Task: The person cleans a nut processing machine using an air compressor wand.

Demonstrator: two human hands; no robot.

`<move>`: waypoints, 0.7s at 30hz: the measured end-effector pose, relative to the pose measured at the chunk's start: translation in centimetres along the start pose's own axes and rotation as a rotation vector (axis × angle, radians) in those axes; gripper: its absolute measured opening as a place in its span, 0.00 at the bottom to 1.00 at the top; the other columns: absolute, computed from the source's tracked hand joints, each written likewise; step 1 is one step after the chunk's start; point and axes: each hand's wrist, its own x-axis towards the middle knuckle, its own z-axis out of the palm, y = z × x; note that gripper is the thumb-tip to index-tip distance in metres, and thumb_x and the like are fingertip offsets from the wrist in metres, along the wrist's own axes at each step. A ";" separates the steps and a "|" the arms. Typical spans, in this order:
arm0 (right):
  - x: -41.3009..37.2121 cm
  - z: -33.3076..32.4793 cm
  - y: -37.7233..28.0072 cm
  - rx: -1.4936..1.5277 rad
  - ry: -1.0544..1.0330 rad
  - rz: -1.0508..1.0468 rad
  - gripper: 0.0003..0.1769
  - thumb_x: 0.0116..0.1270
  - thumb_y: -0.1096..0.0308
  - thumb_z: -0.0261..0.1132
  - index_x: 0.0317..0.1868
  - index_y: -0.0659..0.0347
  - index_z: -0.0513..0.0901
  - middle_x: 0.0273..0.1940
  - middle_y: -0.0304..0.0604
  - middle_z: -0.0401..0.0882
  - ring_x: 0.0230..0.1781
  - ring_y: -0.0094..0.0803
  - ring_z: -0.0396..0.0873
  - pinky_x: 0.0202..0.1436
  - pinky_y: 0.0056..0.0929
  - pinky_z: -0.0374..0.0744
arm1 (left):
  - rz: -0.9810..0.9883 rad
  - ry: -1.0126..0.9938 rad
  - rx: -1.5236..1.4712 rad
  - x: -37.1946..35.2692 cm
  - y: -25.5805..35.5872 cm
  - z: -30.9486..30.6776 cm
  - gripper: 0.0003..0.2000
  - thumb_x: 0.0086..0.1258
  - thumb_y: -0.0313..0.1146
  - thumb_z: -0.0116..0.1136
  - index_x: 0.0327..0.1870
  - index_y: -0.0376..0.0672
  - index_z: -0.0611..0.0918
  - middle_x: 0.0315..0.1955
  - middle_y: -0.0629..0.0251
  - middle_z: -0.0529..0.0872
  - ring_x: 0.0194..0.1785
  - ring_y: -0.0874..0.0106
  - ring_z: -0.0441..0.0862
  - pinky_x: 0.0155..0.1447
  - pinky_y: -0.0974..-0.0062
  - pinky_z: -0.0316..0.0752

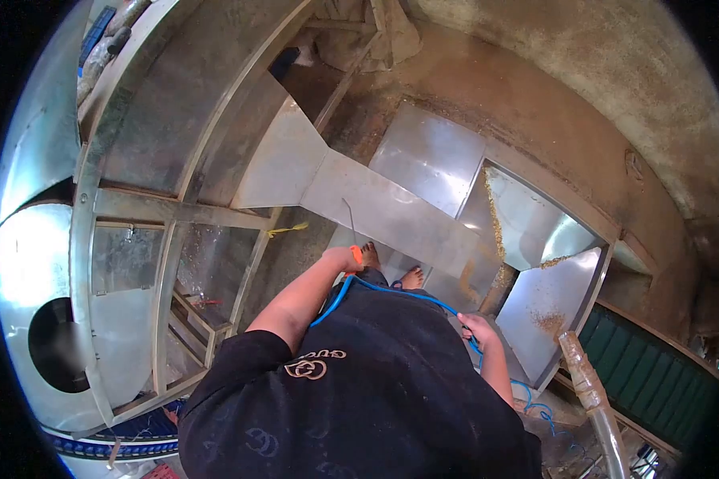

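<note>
My left hand [342, 259] is wrapped round the orange handle of an air blow gun [356, 254]. Its thin metal nozzle points away from me and is bent at the tip. A blue air hose [407, 293] runs from the gun across the front of my black shirt. At my right side, my right hand [478, 328] is closed on this hose, which trails down behind my right arm. Ahead of the nozzle lies a long sheet-metal chute [367, 195], apart from both hands.
A metal frame with panels [180, 211] stands on the left. To the right is an open metal bin [527, 211] with yellowish grains along its edges. A tape-wrapped pipe [587, 383] rises at lower right, near a green slatted panel [643, 375]. Bare feet [411, 278] stand beside the chute.
</note>
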 end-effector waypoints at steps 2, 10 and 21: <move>0.0 0.1 -0.1 -0.017 0.007 -0.002 0.18 0.58 0.55 0.66 0.29 0.58 0.70 0.17 0.28 0.59 0.14 0.19 0.58 0.21 0.23 0.63 | -0.012 -0.002 0.004 -0.3 0.3 -0.2 0.28 0.47 0.58 0.56 0.43 0.45 0.82 0.45 0.56 0.81 0.49 0.61 0.79 0.51 0.67 0.73; 0.1 0.2 0.4 0.002 0.024 -0.004 0.17 0.58 0.54 0.66 0.28 0.57 0.70 0.17 0.28 0.60 0.15 0.19 0.59 0.21 0.23 0.63 | -0.021 -0.024 0.022 0.6 0.1 0.1 0.27 0.47 0.55 0.57 0.44 0.45 0.82 0.46 0.57 0.81 0.50 0.62 0.78 0.53 0.68 0.73; 0.3 0.6 -0.3 0.020 0.044 0.001 0.17 0.57 0.55 0.67 0.32 0.59 0.74 0.16 0.28 0.61 0.15 0.19 0.59 0.22 0.23 0.62 | 0.067 0.023 0.038 2.1 -0.5 0.0 0.27 0.49 0.60 0.52 0.39 0.45 0.84 0.42 0.53 0.82 0.47 0.60 0.79 0.51 0.66 0.72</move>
